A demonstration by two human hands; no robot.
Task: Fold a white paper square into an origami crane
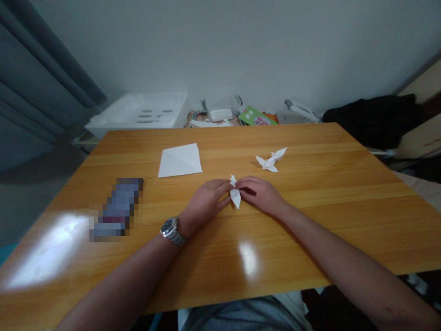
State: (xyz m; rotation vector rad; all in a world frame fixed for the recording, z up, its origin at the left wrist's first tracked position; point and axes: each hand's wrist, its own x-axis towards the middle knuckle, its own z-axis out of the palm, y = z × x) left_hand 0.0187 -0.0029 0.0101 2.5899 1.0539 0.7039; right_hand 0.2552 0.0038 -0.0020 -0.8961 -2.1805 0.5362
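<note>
Between my hands is a small piece of folded white paper (235, 197), with one pointed end toward me and a narrower end away from me. My left hand (209, 198), with a metal watch (169, 228) at its wrist, pinches the paper from the left. From the other side, the fingertips of my right hand (262, 195) grip it too. Beyond my right hand lies a finished-looking white origami bird (271, 161) with spread wings. A flat white sheet of paper (180, 161), faintly creased, rests beyond my left hand.
The wooden table (296, 248) spans the view. A blurred-out phone-like object (119, 209) lies at left. Behind the far edge are a white plastic bin (138, 110), a green booklet (257, 116) and black cloth (372, 119). A grey curtain (41, 69) hangs at left.
</note>
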